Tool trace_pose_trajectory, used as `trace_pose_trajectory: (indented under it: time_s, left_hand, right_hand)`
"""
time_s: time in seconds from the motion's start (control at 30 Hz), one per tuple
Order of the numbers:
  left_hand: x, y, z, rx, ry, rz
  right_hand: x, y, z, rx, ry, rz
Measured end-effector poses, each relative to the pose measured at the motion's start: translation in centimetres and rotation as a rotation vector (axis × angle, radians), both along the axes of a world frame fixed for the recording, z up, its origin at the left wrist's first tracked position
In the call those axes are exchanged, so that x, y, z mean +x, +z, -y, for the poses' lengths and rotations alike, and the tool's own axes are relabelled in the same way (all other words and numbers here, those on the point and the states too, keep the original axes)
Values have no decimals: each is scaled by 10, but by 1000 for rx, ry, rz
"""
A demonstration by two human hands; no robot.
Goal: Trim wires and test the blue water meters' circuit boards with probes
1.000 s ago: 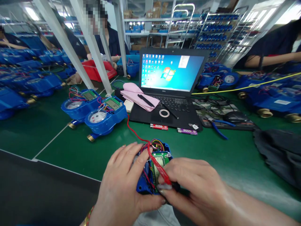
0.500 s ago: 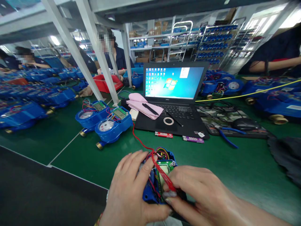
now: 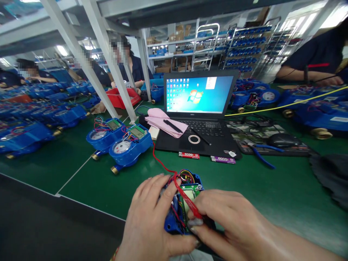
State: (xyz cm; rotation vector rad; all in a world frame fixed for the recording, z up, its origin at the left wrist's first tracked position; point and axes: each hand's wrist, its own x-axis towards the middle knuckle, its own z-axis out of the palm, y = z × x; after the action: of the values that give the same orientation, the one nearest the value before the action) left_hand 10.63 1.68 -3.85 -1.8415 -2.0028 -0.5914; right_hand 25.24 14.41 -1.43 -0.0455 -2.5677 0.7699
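Head camera shows just a small change: your view has tipped up over the last second, so a gray beam [image 3: 127, 9] now runs across the top. Your hands have kept the same hold on the blue box [image 3: 170, 223], so it looks like you are busy at the same spot and nothing has slipped. The box sits between your hands, close to you, by the near edge of the green table [image 3: 114, 188]. Your left hand [image 3: 152, 212] is curled over one side, with its thumb along the near edge. Your right hand [image 3: 228, 217] pinches the thick end of a red cord [image 3: 187, 200]; your fingers hide its tip, so I cannot tell what it touches. The box has no lid on. You can see a green board [image 3: 194, 187] with a pale screen [image 3: 191, 193], and thin wires [image 3: 187, 175] curl at the far end. The cord slants over the board and partly covers the screen.
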Motion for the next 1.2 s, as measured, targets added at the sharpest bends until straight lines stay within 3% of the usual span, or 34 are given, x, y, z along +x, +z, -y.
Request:
trace_pose_trajectory:
  time_s: [0.2, 0.4, 0.6, 1.2]
  left_hand:
    - [-2, 3, 0, -16, -18, -13]
    - [1, 3, 0, -56, 8, 106]
    - [2, 4, 0, -63, 20, 156]
    - [3, 4, -2, -58, 20, 209]
  right_hand:
    - [-5, -3, -1, -34, 30, -33]
    - [-6, -5, -3, -30, 41, -38]
    - [-2, -2, -9, -192, 21, -16]
    - [-1, -1, -11, -139, 107, 9]
